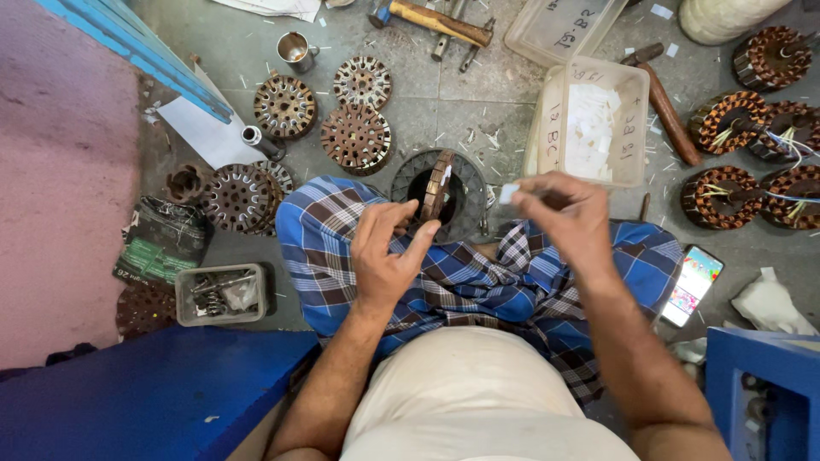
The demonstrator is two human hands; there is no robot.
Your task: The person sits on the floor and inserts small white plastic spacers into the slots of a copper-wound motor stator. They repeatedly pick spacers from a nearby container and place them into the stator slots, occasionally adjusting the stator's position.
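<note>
I sit cross-legged in a blue checked cloth [478, 282] on a grey floor. My left hand [386, 252] holds a rusty ring-shaped stator core [437, 183] upright on its edge, fingers at its lower rim. Behind the core lies a dark round fan-like disc [468, 183]. My right hand [571, 213] pinches a small white slip of insulation paper [509, 193] just right of the core.
A clear plastic box [628, 128] of white paper slips stands by my right knee. Several rusty stator cores [355, 137] lie ahead left, wound copper stators [726, 119] at right. Also a hammer [440, 21], a metal cup [295, 49], a grey parts tray [220, 294], a phone [694, 284].
</note>
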